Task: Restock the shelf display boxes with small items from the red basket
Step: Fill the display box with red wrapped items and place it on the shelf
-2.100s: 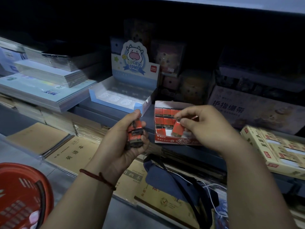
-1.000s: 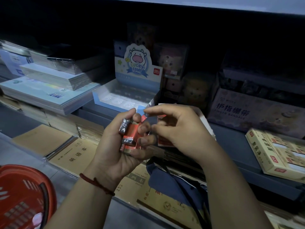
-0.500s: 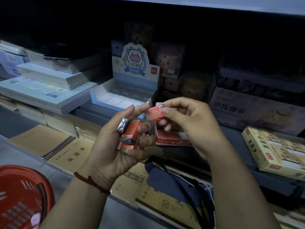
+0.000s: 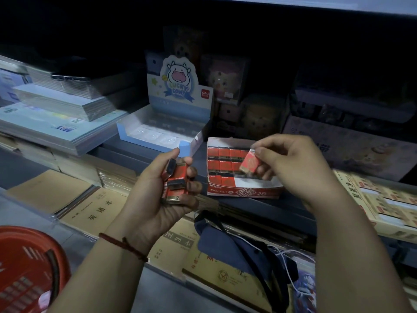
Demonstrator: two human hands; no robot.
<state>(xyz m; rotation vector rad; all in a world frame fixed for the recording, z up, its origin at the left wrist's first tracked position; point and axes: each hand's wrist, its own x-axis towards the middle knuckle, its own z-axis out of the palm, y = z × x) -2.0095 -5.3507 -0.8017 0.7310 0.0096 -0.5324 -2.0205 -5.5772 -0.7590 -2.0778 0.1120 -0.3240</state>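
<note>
The two hands are apart. The left hand [image 4: 155, 206], just left of centre, is wrapped round a small stack of red packets [image 4: 175, 185]. The right hand [image 4: 295, 163], at about 2 o'clock from it, pinches a single packet [image 4: 249, 164] between thumb and fingertips, tilted, over the red box [image 4: 244, 192] on the shelf. Rows of packets fill the box's back and left. A bare white strip of floor shows at its front right, behind a low front wall. The right hand hides its far right corner. The red basket [image 4: 24, 265] sits at 8 o'clock, cut off by the frame edge. A cow box [image 4: 155, 132] stands at 11 o'clock and a blue bag [image 4: 234, 247] lies at 5 o'clock. The dark shelf back at 12 o'clock is hard to make out.
</note>
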